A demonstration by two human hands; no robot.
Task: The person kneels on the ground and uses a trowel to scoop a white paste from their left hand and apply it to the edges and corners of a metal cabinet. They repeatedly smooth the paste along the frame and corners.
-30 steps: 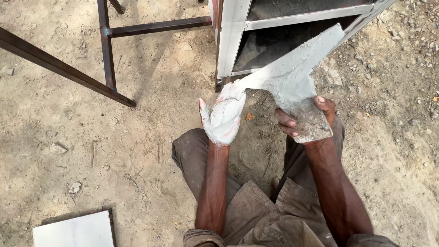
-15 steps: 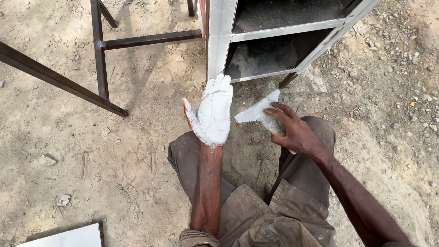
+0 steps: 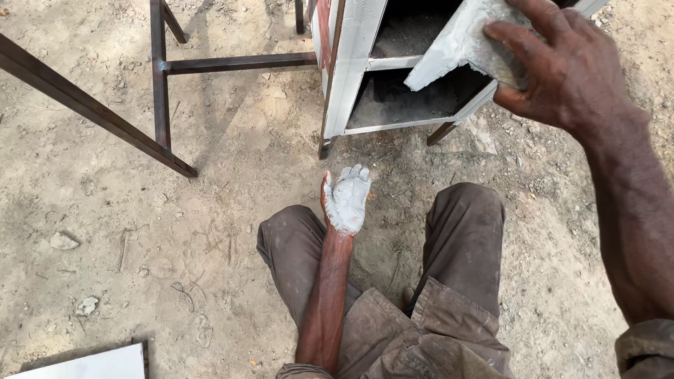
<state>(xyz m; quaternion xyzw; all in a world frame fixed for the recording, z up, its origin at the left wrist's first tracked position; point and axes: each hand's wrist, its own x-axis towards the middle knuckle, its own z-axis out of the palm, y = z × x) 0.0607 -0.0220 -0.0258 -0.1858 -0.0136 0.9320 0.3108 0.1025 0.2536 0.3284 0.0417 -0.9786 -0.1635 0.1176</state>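
White-coated left hand (image 3: 347,200) open, grip wide and empty, above sandy ground (image 3: 140,231); right hand (image 3: 562,67) gripping pale putty-smeared scraper (image 3: 456,45) against metal cabinet (image 3: 358,67).

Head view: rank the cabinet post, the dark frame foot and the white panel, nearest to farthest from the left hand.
From the left hand:
1. Cabinet post, white, just above the hand.
2. Frame foot, dark metal, on the ground to the left.
3. White panel, bottom left corner, farthest.

Single head view, close, looking steeply down over lap at dirt ground (image 3: 140,231) (no second view).
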